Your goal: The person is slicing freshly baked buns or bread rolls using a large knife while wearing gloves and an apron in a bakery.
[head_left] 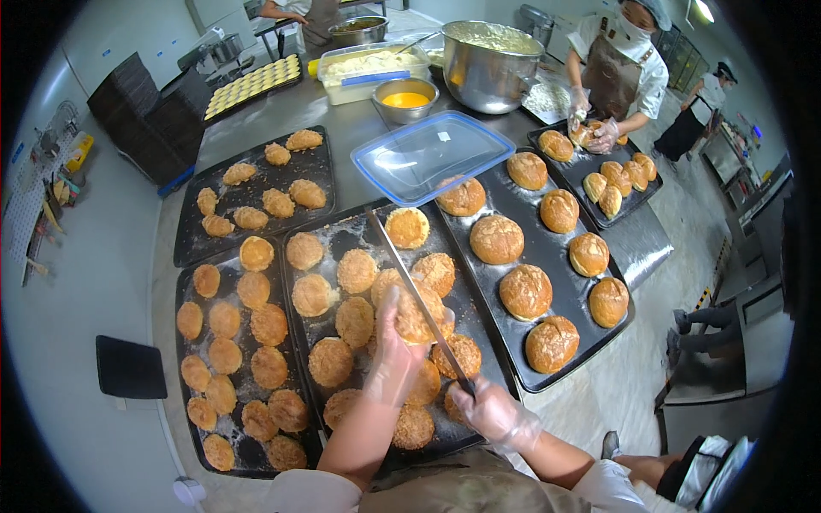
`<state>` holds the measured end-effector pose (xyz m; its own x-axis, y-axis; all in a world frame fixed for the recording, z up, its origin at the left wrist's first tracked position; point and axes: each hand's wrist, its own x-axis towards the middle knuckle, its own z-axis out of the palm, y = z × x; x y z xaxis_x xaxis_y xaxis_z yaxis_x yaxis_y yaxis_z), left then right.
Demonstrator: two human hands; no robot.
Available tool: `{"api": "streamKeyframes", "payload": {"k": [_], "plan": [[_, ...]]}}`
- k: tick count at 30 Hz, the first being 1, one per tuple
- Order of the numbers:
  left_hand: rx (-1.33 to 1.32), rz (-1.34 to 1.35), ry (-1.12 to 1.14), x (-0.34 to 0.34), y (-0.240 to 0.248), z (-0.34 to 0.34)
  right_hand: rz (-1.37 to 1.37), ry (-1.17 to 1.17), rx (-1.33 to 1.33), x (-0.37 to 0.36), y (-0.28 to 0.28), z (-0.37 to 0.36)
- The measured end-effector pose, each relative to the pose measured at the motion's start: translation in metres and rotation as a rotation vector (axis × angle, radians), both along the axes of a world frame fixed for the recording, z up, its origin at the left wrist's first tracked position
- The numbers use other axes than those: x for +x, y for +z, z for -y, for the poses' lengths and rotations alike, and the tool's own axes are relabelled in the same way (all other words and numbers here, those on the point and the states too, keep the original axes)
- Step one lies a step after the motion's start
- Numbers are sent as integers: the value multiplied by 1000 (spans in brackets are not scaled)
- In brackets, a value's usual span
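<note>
My gloved left hand (393, 350) is closed round a crumb-topped bun (410, 321), lifted over a dark baking tray (472, 321) of similar buns. In my gloved right hand (496, 416) is the handle of a long knife (393, 253). Its straight blade slants up and left across the held bun, toward the tray's far side. From here I cannot tell whether the edge has entered the bun. Just beyond the blade lies a paler-topped bun (407, 227). Both hands wear clear plastic gloves.
Trays of crumbed buns (268, 325), twisted pastries (278, 203) and round loaves (525, 291) surround the middle tray. Beyond lie a clear lid (434, 156), a bowl of orange liquid (405, 100) and a large steel pot (487, 77). A co-worker (623, 68) handles buns at far right.
</note>
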<state>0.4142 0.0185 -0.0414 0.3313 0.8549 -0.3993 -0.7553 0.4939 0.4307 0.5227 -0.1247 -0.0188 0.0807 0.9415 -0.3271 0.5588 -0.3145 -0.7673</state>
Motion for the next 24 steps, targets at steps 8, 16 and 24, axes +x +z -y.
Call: {"api": "streamKeyframes", "payload": {"k": [8, 16, 24], "plan": [[-107, 144, 83, -7, 1, -15, 159, 69, -41, -1, -16, 24], [116, 25, -50, 2, 1, 4, 65, 21, 39, -4, -8, -35], [-6, 78, 38, -11, -2, -7, 103, 107, -220, -4, -6, 9]]}}
